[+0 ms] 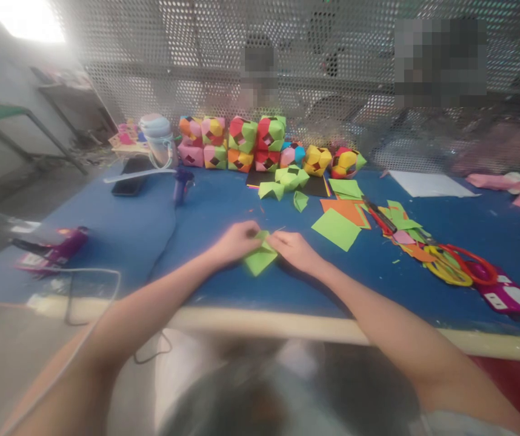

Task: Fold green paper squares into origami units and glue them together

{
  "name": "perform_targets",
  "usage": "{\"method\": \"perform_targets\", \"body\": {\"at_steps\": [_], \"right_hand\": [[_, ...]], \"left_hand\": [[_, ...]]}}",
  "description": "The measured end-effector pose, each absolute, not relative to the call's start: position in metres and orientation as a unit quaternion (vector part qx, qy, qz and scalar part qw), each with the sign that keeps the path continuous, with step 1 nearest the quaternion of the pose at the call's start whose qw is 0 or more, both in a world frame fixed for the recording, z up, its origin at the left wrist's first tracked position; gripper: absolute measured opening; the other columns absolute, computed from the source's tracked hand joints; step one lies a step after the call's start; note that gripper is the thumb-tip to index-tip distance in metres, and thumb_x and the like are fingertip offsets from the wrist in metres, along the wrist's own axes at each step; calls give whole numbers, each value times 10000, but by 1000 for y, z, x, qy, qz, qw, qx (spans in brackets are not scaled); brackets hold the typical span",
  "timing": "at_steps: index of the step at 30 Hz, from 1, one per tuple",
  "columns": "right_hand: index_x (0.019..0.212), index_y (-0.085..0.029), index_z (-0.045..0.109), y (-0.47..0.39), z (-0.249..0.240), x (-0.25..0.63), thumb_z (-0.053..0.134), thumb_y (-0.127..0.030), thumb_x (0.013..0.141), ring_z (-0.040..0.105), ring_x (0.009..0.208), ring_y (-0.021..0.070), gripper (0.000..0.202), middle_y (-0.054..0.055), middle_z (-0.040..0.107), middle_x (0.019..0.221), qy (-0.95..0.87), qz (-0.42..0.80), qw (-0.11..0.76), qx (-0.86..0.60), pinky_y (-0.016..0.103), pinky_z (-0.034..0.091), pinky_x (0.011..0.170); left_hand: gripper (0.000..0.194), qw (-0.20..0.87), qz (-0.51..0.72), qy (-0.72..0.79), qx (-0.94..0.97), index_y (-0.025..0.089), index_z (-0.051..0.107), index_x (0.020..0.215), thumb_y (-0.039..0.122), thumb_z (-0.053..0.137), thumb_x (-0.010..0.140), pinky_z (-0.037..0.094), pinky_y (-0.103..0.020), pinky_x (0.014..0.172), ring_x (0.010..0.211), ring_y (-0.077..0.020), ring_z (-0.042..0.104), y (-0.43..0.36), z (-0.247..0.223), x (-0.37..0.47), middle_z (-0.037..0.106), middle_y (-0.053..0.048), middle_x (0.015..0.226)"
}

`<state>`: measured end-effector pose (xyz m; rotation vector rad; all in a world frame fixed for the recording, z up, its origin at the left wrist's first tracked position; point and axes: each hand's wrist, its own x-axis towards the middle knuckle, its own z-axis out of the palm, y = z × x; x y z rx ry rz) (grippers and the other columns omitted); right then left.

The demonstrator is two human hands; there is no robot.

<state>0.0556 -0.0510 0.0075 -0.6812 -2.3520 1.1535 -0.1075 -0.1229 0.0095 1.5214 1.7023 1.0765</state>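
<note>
Between my two hands is a green paper piece (260, 260), partly folded, with its pointed corner toward me over the blue table. My left hand (240, 240) pinches its upper left side with curled fingers. On the opposite edge, my right hand (293, 247) grips the paper between thumb and fingers. The fingertips hide the paper's upper part. A flat green sheet (337, 229) lies right of my right hand, partly over an orange sheet (345, 212). Beyond my hands sit green folded pieces (291, 177).
Colourful folded paper balls (242, 134) are stacked at the back near a white cup (156, 136). A blue glue gun (182, 184) stands left, its cord crossing the table. Red-handled scissors (471, 263) and paper scraps lie right. Behind is a perforated metal screen (333, 72).
</note>
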Motion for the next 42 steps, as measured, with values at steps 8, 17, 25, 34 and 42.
{"method": "perform_targets", "body": {"at_steps": [8,17,25,34,42], "right_hand": [[587,-192,395,-53,9,57,347,-496,882,411,593,112,426,-25,419,578,-848,423,216,-236,235,334,570],[575,-192,375,-52,8,55,414,-416,866,368,549,94,369,-42,386,550,-873,375,213,-228,226,291,532],[559,-194,327,-52,5,55,438,-378,861,334,530,83,371,-49,362,536,-889,340,228,-205,221,259,518],[562,-192,339,-52,4,55,432,-347,864,346,525,86,352,-44,365,533,-898,317,228,-202,230,255,528],[555,-196,322,-52,4,56,434,-369,867,332,518,88,374,-46,351,525,-898,313,227,-211,231,244,519]], "left_hand": [[131,298,393,647,581,145,543,689,274,558,674,337,-217,538,582,-93,425,-124,10,-108,493,36,607],[146,287,387,644,594,144,539,655,287,564,670,316,-217,527,575,-93,402,-123,11,-106,474,36,590],[135,293,382,641,598,149,525,650,275,574,657,309,-215,525,571,-90,390,-124,11,-107,453,45,582],[115,295,388,634,600,149,527,646,257,566,658,313,-211,515,564,-90,393,-124,10,-107,455,44,574],[142,287,386,641,598,146,532,647,282,569,663,308,-211,513,568,-91,393,-124,11,-106,455,40,579]]}}
